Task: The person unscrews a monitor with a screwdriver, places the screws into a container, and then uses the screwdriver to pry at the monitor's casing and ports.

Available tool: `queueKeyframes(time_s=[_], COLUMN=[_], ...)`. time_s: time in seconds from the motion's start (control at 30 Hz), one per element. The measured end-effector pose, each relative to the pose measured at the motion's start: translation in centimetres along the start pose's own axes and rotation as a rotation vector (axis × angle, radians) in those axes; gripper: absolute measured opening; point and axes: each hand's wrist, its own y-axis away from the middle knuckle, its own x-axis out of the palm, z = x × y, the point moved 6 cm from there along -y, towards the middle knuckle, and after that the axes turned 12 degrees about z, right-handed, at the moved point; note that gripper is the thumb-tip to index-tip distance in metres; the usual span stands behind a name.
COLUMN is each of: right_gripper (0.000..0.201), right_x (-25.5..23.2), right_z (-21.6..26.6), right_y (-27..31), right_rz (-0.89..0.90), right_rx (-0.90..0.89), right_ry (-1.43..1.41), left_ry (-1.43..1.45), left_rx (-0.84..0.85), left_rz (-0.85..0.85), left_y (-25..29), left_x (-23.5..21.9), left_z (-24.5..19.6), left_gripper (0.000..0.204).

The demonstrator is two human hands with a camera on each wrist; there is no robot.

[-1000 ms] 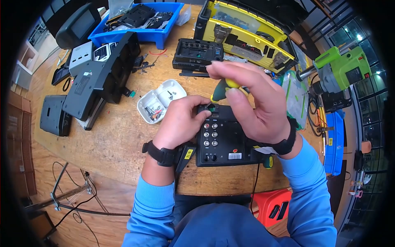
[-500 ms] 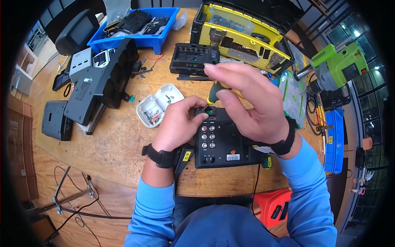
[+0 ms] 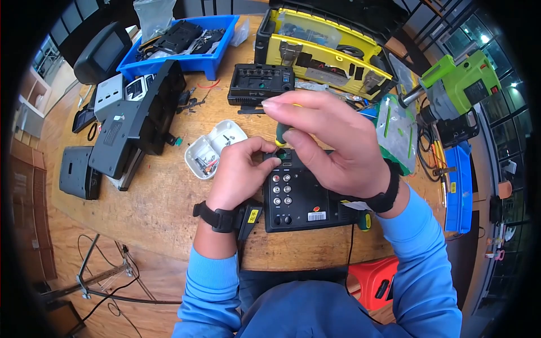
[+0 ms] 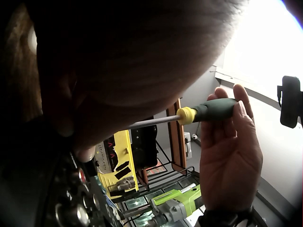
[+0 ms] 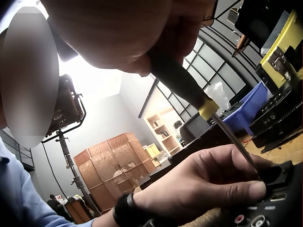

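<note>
A black electronic device [image 3: 304, 194] with rows of round sockets and a barcode label lies flat on the wooden table. At its far left corner, my left hand [image 3: 239, 169] pinches the edge between thumb and forefinger, beside a small opening. My right hand [image 3: 344, 141] holds a screwdriver [image 4: 215, 109] with a dark green and yellow handle, fingertips around the handle's end. In the right wrist view, the screwdriver's metal shaft [image 5: 236, 144] slants down to the corner, between the left hand's finger and thumb. Its tip is hidden there.
A white two-part box [image 3: 217, 147] of screws sits left of the device. Behind are another black unit [image 3: 261, 84], a blue bin [image 3: 211, 62] of parts and a yellow toolbox [image 3: 332, 70]. Black housings [image 3: 112, 152] stand at left, a green drill [image 3: 465, 87] at right.
The head view has shifted slightly. My right hand's fingers have shifted about the screwdriver's handle, whose yellow end shows less now. My left hand has stayed at the device's corner.
</note>
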Motion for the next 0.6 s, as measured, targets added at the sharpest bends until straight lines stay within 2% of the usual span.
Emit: queueKeyframes(time_s=[0.13,0.27,0.33,0.37,0.43,0.57,0.6], right_gripper=[0.042,0.039,0.037,0.037,0.041,0.04,0.04], right_x=[0.2,0.0,0.0,-0.1,-0.2,-0.5,-0.6], right_z=[-0.2,-0.4,-0.1,-0.1,-0.8,-0.7,-0.6], right_y=[0.0,0.4,0.4,0.6,0.9,0.5,0.4], right_rz=[-0.104,-0.105,-0.054,-0.056,-0.062,-0.097,-0.107], right_rx=[-0.034,-0.031,-0.063,-0.062,0.006,-0.013,0.047], right_ry=[-0.019,-0.004,-0.057,-0.057,-0.078,-0.062,-0.076], left_ry=[0.041,0.092,-0.123,-0.125,-0.108,-0.007,-0.01], left_rx=[-0.027,0.01,-0.025,-0.025,-0.06,-0.027,-0.034], left_rz=[-0.021,-0.012,-0.03,-0.029,0.011,-0.026,-0.024], left_y=[0.0,0.0,0.3,0.3,0.2,0.1,0.0], left_x=[0.0,0.1,-0.3,-0.4,-0.2,0.0,-0.1], left_z=[0.0,0.2,-1.2,-1.2,-0.6,0.1,0.3], left_gripper=[0.021,0.02,0.02,0.02,0.021,0.021,0.02])
